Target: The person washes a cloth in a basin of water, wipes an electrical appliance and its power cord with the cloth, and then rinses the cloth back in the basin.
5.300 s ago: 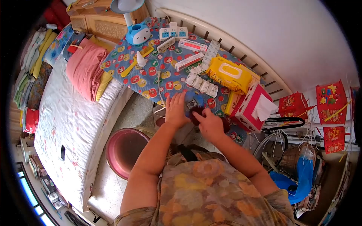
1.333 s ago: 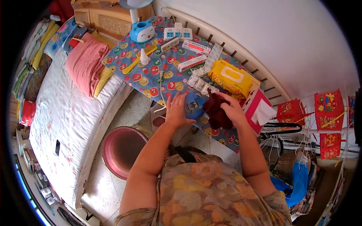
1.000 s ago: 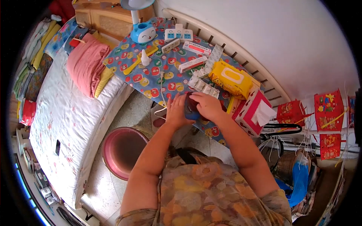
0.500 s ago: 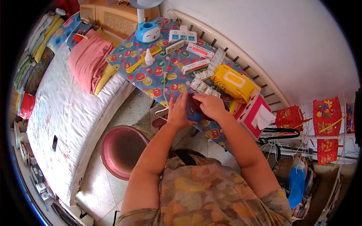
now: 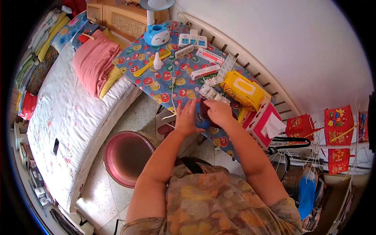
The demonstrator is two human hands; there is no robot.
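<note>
At the near edge of the patterned table (image 5: 156, 84), my left hand (image 5: 187, 119) rests against the left side of a round blue object (image 5: 200, 122), its fingers spread and pointing away from me. My right hand (image 5: 219, 113) is closed on a dark red cloth (image 5: 204, 110), pressed to the right part of the blue object. Much of the cloth and of the blue object is hidden under my right hand. Blister packs (image 5: 213, 94) lie just beyond my hands. A white cable (image 5: 172, 96) runs down left of my left hand.
Right of my hands stand a pink tissue box (image 5: 263, 122) and a yellow wipes pack (image 5: 243, 90). Farther back are a blue lamp (image 5: 157, 36), power strips (image 5: 192, 40), a comb (image 5: 150, 64) and a white bottle (image 5: 157, 62). A pink bucket (image 5: 129, 158) stands on the floor beside the bed (image 5: 74, 129).
The right hand has brought the dark red cloth from the right of the blue object back onto it. The left hand stays beside it. The view has shifted slightly.
</note>
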